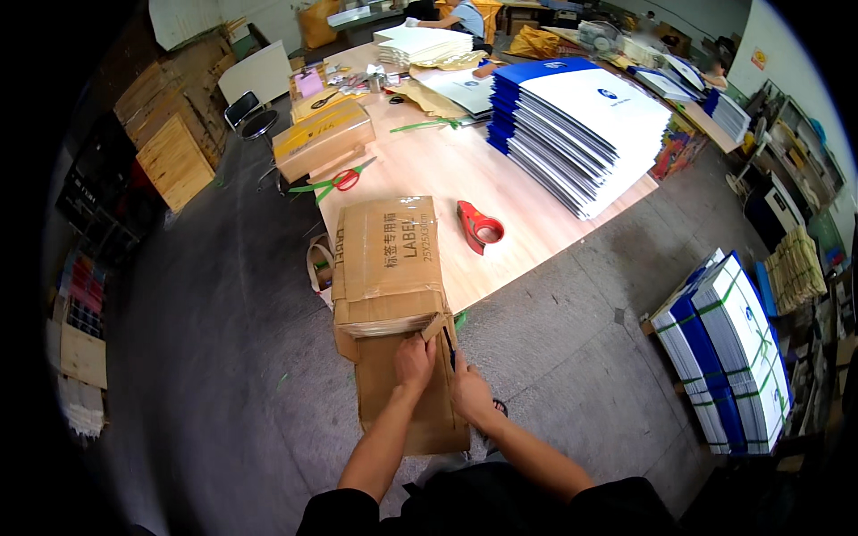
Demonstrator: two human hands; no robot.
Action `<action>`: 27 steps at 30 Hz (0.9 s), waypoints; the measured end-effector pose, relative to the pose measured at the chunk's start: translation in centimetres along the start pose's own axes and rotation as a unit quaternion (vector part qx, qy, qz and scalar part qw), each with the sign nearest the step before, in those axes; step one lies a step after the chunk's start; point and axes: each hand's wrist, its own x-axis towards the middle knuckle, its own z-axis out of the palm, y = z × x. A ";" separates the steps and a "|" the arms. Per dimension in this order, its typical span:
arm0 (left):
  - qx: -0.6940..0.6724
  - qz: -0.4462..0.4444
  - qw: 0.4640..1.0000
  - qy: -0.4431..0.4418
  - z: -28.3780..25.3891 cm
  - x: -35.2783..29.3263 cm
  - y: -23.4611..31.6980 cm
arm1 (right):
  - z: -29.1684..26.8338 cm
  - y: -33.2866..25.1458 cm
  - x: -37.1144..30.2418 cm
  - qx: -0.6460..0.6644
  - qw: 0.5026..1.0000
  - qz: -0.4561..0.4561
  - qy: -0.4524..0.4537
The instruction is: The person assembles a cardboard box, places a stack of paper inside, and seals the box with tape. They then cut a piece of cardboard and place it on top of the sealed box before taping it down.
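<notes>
A brown cardboard box [393,246] rests on the near corner of the wooden table. Its near end is open, with a long flap [380,402] hanging toward me and a stack of white, flat layers [389,327] showing inside. My left hand [415,362] is closed on a narrow side flap [435,327] at the box's right near corner. Just right of it, my right hand [469,389] is closed round a slim dark tool [451,344] that looks like a box cutter, held against the flap's edge. Its handle is mostly hidden by my fingers.
A red tape dispenser [481,229] lies right of the box, and red-handled scissors [347,179] lie beyond it. A taped carton [323,138] and a tall stack of blue-and-white folded sheets [572,125] stand farther back. Strapped bundles [724,348] sit at right. A person [465,20] works far off.
</notes>
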 end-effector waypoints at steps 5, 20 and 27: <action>0.027 0.004 0.999 -0.023 0.0 0.2 -0.6 | 0.5 -0.9 0.2 -0.040 0.999 0.010 -0.020; -0.204 -0.192 0.956 0.086 -10.0 -5.8 -15.8 | -1.1 -3.9 3.4 -0.112 0.989 0.025 -0.089; -0.451 -0.240 0.851 -0.121 -5.9 -2.2 -12.7 | -2.7 -7.8 2.4 -0.078 0.986 0.140 -0.053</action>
